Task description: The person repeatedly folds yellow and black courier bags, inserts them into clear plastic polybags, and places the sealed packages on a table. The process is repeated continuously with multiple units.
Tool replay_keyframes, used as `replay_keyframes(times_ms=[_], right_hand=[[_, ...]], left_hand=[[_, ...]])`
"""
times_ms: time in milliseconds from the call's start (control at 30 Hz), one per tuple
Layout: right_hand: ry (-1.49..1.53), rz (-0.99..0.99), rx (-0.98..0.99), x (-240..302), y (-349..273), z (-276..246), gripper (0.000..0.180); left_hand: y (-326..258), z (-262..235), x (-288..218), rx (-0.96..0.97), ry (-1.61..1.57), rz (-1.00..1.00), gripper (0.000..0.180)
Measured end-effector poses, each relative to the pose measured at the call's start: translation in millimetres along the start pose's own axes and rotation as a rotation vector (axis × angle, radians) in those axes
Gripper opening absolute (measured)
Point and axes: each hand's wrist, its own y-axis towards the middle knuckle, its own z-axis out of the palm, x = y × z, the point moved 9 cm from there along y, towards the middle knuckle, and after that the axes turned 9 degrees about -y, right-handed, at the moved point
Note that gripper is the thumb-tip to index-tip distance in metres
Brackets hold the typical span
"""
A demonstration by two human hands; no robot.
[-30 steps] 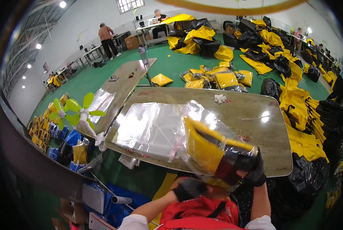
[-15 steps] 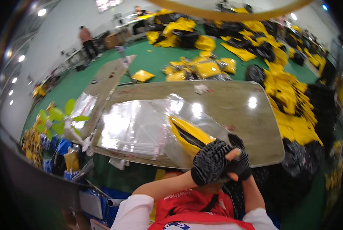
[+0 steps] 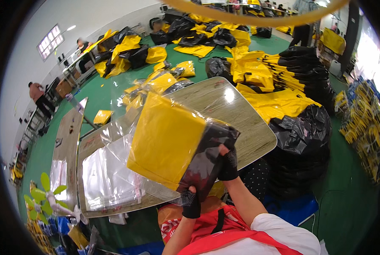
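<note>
Between my two hands, above the table (image 3: 207, 91), is a flat folded yellow and black item (image 3: 166, 140) inside a clear plastic bag. Its broad yellow face shows, with the black end nearest me. My left hand (image 3: 191, 204), in a black fingerless glove, grips the lower black edge with the thumb on top. On the right black edge, my right hand (image 3: 229, 165) in a matching glove holds on as well. The rest of the fingers of both hands are hidden underneath. The bag's loose clear end stretches past the yellow part to the upper left.
Clear plastic bags (image 3: 109, 178) lie on the table's left part, and a green-bladed fan (image 3: 49, 197) stands beside it. A stack of yellow and black sheets (image 3: 300, 123) rises at the right. More bagged packages (image 3: 156, 83) and heaps lie on the green floor beyond.
The bagged item has been lifted and turned, so its wide yellow face now shows instead of a narrow strip. My hands have moved apart onto its edges. The view has swung right.
</note>
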Motion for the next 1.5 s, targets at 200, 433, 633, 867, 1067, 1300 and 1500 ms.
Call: replay_keyframes(times_ms=[200,433,633,867,1067,1300,1500], right_hand=[[-0.220,-0.134,0.154,10.8,-16.5,25.1,0.032],[0.107,-0.014,0.102,29.6,-29.6,35.2,0.049],[0.076,-0.171,0.052,57.5,-39.0,26.1,0.043],[-0.346,-0.396,-0.020,46.7,-26.3,17.0,0.058],[-0.650,-0.493,0.465,99.6,-32.9,42.7,0.068],[-1.012,-0.466,0.581,92.4,-66.5,53.8,0.074],[-1.082,-0.792,0.381,102.7,-76.1,34.5,0.055]], left_hand=[[26.1,13.3,-18.6,0.000,0.028,0.158,0.036],[27.7,47.6,-34.9,0.143,0.114,0.136,0.042],[35.7,42.6,-57.1,0.207,0.209,0.158,0.048],[32.0,33.2,-71.7,0.263,0.293,0.160,0.056],[19.4,33.0,-167.5,0.441,0.411,0.495,0.063],[41.0,96.2,-223.7,0.862,0.880,1.009,0.087],[23.5,148.0,-185.6,0.874,1.011,0.946,0.083]])
